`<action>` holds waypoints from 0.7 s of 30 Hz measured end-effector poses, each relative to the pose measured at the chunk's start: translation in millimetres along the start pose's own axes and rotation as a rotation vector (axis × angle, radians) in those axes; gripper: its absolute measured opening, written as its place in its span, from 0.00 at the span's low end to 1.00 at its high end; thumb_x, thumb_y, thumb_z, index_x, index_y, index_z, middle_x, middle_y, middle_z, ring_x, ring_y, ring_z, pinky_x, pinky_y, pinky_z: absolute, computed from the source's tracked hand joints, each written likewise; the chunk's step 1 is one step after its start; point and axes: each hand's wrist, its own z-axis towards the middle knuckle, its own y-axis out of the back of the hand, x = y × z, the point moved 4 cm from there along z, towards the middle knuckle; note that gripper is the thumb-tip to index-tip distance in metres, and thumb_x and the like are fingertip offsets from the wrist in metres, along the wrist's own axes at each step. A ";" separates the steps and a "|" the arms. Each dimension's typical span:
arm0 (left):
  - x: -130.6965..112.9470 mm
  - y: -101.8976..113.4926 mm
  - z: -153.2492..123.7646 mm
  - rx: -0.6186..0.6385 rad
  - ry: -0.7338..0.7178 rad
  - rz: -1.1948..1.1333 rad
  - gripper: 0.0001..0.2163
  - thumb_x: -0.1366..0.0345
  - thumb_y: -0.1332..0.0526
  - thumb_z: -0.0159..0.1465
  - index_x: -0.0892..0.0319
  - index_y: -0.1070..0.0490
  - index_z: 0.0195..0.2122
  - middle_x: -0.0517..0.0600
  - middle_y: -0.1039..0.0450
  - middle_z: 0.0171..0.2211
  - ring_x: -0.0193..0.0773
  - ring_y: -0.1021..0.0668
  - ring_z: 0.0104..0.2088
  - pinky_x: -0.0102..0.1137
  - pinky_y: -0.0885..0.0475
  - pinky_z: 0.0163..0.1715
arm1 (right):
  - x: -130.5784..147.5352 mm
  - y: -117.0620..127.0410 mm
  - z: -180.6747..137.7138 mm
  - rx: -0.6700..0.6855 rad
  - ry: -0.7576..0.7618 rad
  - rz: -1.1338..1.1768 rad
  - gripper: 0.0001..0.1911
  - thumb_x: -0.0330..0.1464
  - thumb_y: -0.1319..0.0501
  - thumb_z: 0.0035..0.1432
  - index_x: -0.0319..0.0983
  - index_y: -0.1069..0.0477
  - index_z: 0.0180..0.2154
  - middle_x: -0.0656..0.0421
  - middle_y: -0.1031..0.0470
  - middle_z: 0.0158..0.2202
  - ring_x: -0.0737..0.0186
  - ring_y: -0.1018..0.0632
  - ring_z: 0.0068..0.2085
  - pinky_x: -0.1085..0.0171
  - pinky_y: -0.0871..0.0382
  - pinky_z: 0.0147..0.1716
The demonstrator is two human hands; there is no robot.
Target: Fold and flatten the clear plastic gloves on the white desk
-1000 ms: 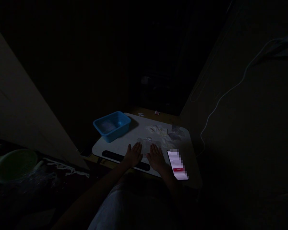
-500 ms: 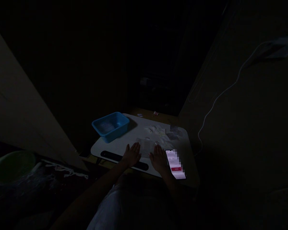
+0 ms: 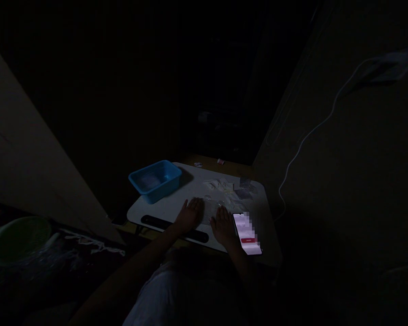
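On a small white table [image 3: 163,210], a clear plastic sheet or bag [image 3: 209,212] lies flat between my hands. My left hand [image 3: 189,216] rests palm down at its left side, fingers stretched out. At its right side my right hand [image 3: 222,225] lies with fingers extended and thumb apart. Neither hand grips anything. A lit phone [image 3: 247,232] is just right of my right hand. Beyond the sheet are crumpled white wrappers or packets [image 3: 221,184] and a clear plastic piece [image 3: 246,185]; the dim light hides their details.
A blue plastic basin [image 3: 161,188] stands at the table's left rear, with something pale inside. A black slot strip [image 3: 156,222] runs along the front edge. A white cable [image 3: 306,140] hangs on the right wall. A green tub [image 3: 20,240] is at the lower left.
My left hand has shifted slightly right and its fingers have drawn closer together. My right hand stays almost in place. The view has moved a little.
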 end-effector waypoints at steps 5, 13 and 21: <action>-28.7 -17.2 18.9 0.023 -0.175 -0.111 0.21 0.69 0.54 0.59 0.68 0.46 0.55 0.59 0.45 0.55 0.41 0.43 0.56 0.37 0.45 0.52 | 0.0 0.4 0.8 -0.005 -0.019 0.011 0.32 0.43 0.65 0.59 0.26 0.50 0.56 0.45 0.52 0.58 0.54 0.52 0.59 0.55 0.62 0.55; -22.9 -28.1 9.5 0.025 -0.083 -0.028 0.23 0.60 0.59 0.63 0.66 0.49 0.56 0.57 0.50 0.58 0.41 0.47 0.58 0.39 0.51 0.54 | 1.5 3.5 -1.4 -0.027 -0.001 0.013 0.32 0.43 0.65 0.59 0.25 0.50 0.56 0.44 0.52 0.58 0.54 0.52 0.59 0.55 0.63 0.55; -2.1 -25.6 4.4 -0.027 0.096 0.009 0.23 0.60 0.62 0.64 0.67 0.48 0.56 0.57 0.50 0.58 0.43 0.46 0.57 0.42 0.50 0.53 | -0.3 0.6 -1.6 -0.011 -0.010 0.005 0.31 0.42 0.64 0.59 0.26 0.51 0.56 0.45 0.53 0.59 0.55 0.52 0.59 0.55 0.63 0.55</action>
